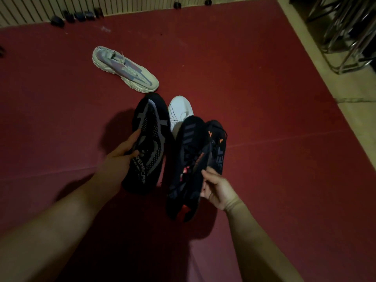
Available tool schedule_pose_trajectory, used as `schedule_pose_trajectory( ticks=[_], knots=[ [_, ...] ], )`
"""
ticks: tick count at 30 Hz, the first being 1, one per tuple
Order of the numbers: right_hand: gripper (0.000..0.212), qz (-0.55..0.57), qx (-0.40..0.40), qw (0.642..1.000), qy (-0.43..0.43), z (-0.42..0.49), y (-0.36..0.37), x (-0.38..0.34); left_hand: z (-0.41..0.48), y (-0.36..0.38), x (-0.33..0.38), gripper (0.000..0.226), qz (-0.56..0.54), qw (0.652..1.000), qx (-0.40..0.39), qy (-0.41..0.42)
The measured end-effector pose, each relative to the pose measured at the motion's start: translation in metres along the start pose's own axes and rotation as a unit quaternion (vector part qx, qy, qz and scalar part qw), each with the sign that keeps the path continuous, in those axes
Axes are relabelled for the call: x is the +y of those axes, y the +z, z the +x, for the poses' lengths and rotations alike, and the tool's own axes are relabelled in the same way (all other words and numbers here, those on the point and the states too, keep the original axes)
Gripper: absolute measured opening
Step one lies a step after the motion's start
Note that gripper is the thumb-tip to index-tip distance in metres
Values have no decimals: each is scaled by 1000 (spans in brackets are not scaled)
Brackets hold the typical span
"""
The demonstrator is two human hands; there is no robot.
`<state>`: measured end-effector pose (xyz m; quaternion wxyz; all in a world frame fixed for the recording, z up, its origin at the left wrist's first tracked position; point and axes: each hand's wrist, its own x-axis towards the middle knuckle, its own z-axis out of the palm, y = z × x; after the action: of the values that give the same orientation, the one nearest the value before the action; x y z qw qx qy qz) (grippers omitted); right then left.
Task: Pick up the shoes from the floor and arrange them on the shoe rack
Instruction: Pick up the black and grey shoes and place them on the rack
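- My right hand (pixel 215 188) curled round the black-and-orange shoe (pixel 189 159); a second orange-marked shoe (pixel 217 143) sat just behind, touching it.
- My left hand (pixel 122 153) gripped the black-and-grey shoe (pixel 148 143) by its side.
- These held shoes half hid a white shoe (pixel 180 108) on the red mat (pixel 264 98).
- Farther off, a beige shoe (pixel 124 68) lay alone; the chrome rack (pixel 345 58) stood far right, well apart.

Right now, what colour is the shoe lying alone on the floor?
The shoe is beige with greyish panels; head view.

Bare red mat (pixel 264 88) runs right toward the metal rack (pixel 343 37) (beige shoe (pixel 124 68) and white shoe (pixel 180 107) block ahead).
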<state>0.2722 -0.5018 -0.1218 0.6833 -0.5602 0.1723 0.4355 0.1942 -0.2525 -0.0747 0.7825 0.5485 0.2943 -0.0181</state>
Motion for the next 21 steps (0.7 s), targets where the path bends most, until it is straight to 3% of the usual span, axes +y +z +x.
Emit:
schedule_pose_trajectory(
  ticks=[3, 5, 6, 8, 10, 12, 14, 15, 18, 20, 21],
  knots=[
    [29, -106, -15, 992, 63, 12, 39, 14, -7, -23, 15, 48, 2, 1000, 15, 22],
    [39, -244, 12, 968, 58, 21, 67, 14, -13, -39, 23, 60, -12, 1000, 8, 9],
    [46, -292, 47, 955, 25, 25, 79, 11, -16, -47, 28, 51, -7, 1000, 8, 1],
    [59, -380, 133, 907, -127, 25, 103, -3, -23, -63, 38, 44, 24, 999, 13, -16],
    [80, -519, 153, 778, -320, 17, 128, -25, -32, -85, 49, 58, 82, 996, 16, -26],
    [99, -645, 89, 603, -461, 6, 165, -46, -47, -111, 61, 77, 146, 989, -2, -30],
    [114, -727, -17, 436, -530, 2, 209, -58, -70, -139, 71, 93, 177, 983, -18, -47],
    [121, -760, -79, 375, -525, 1, 233, -61, -85, -153, 74, 99, 191, 980, -26, -57],
    [125, -841, -272, 247, -397, -5, 314, -45, -139, -191, 80, 92, 224, 970, -10, -92],
    [113, -859, -352, 220, -302, -18, 361, -18, -180, -217, 81, 82, 215, 970, 22, -111],
    [104, -857, -380, 234, -257, -25, 381, -3, -202, -230, 82, 78, 214, 968, 36, -123]
  ],
)
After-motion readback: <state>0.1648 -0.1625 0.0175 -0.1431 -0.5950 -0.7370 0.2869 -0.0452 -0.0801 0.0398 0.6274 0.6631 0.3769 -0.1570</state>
